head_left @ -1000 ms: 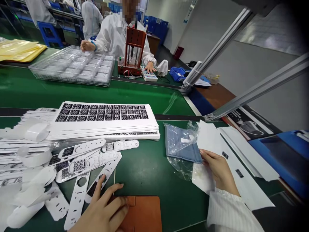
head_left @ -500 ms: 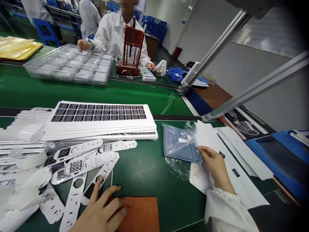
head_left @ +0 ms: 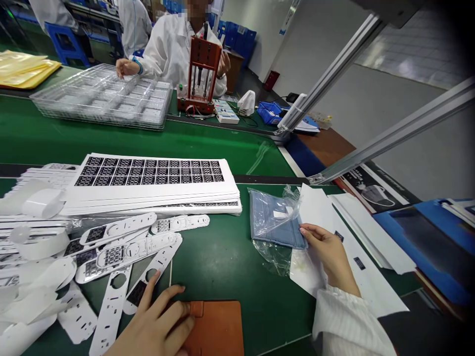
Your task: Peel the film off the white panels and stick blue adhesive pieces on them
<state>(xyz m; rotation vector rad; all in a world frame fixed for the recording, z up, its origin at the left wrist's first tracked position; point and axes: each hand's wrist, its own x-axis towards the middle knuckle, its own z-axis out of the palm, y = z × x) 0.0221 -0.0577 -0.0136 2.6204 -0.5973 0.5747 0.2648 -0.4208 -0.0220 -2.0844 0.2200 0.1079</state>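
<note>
My right hand (head_left: 326, 249) pinches the lower right corner of a flat blue pleated pack (head_left: 276, 222), which looks like face masks. The pack lies partly inside a crumpled clear plastic bag (head_left: 272, 257) on the green table. My left hand (head_left: 158, 321) rests palm down with its fingers spread and holds nothing. Partly under its lower fingers is a brown leather-like cover (head_left: 218, 329). The index fingertip lies at a long white die-cut panel (head_left: 154, 272) with holes and black print. Similar panels (head_left: 128, 252) are scattered to the left.
A stack of printed white sheets (head_left: 152, 195) stands beyond my left hand. Loose white strips (head_left: 33, 287) heap at far left. White paper (head_left: 356, 262) lies by my right hand. Clear trays (head_left: 104, 99), a red press fixture (head_left: 202, 74) and a co-worker (head_left: 166, 44) are across the table.
The view has shifted slightly. The co-worker's one hand has lifted from the white box up behind the red fixture. My hands stay nearly where they were, the right still on the blue pack.
</note>
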